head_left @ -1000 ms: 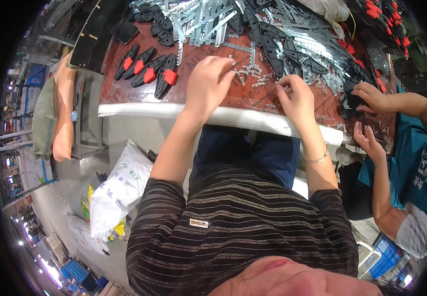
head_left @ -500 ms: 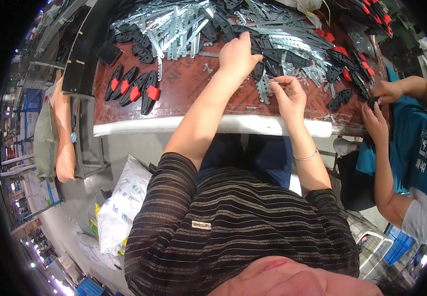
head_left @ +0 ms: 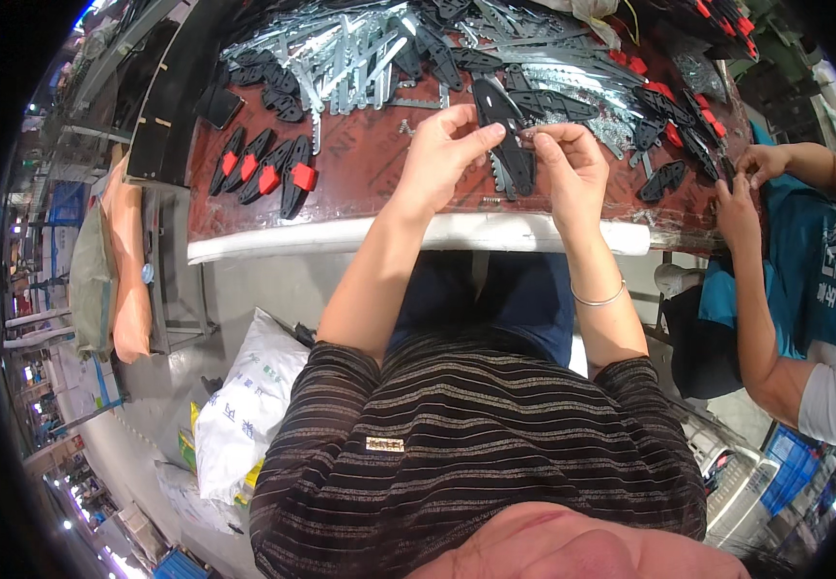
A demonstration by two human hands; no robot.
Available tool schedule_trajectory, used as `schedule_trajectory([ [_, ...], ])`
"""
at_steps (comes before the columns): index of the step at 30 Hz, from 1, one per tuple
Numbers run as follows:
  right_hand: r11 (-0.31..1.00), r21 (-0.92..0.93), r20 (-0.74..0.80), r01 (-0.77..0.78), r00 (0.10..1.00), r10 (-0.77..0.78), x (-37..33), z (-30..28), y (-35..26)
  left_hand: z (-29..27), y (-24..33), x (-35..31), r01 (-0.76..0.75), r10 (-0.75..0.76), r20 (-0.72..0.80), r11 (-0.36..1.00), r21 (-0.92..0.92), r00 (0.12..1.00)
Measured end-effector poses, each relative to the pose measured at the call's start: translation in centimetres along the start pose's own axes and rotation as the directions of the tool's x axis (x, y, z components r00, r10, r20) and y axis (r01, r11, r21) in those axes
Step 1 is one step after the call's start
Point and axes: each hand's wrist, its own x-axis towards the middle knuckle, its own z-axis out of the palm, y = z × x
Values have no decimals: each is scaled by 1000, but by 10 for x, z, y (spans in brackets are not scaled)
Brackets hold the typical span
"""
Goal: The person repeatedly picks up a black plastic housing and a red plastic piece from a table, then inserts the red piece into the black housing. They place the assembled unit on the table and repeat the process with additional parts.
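over red-brown surface (head_left: pixel 360 164): newly grasping black casing (head_left: pixel 515 159) in left hand (head_left: pixel 442 159); beside casing, pinching with right hand (head_left: pixel 574 172), contents unclear.

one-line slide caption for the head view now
Left hand holding a black part, right hand close beside it, over a red-brown table with piled metal strips.

The left hand (head_left: pixel 445 159) has drawn back from the heaped parts (head_left: pixel 435 56), now holding a long black piece (head_left: pixel 513 159) beside the right hand (head_left: pixel 577 172)
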Motion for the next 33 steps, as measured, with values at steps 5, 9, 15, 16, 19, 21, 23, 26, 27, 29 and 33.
schedule_trajectory([
  [5,998,-35,48,-54,997,56,-7,11,-9,-4,8,-15,-3,3,22,1000,3,1000],
  [9,997,-31,34,-66,997,67,-13,16,-11,-1,9,-20,-66,65,18,995,81,998],
  [15,986,50,34,-156,987,155,-13,15,1,1,8,-20,17,-15,-25,998,66,1000],
  [16,972,88,76,-217,975,211,-12,14,-3,3,6,-15,-26,26,-21,999,-36,999],
  [19,989,6,227,-150,963,144,3,1,-10,3,-2,-4,-72,61,-45,953,-295,997],
  [21,915,-403,124,-10,990,66,32,-21,-19,-9,-6,3,16,-27,-28,938,-347,999],
  [23,823,-556,55,112,994,-98,73,-49,-23,-16,-10,7,9,-19,-24,922,-386,1000],
  [26,512,-855,-22,86,979,-200,149,-104,-19,-27,-21,13,61,-79,-33,924,-376,996],
  [27,334,-943,-72,-3,978,-194,168,-114,-19,-28,-21,13,67,-84,-29,925,-375,996],
  [29,125,-989,-90,-75,989,-119,200,-140,-4,-31,-23,15,101,-106,8,918,-383,994],
  [33,-115,-985,-141,-131,987,80,236,-152,27,-29,-14,19,160,-160,30,918,-362,987],
])
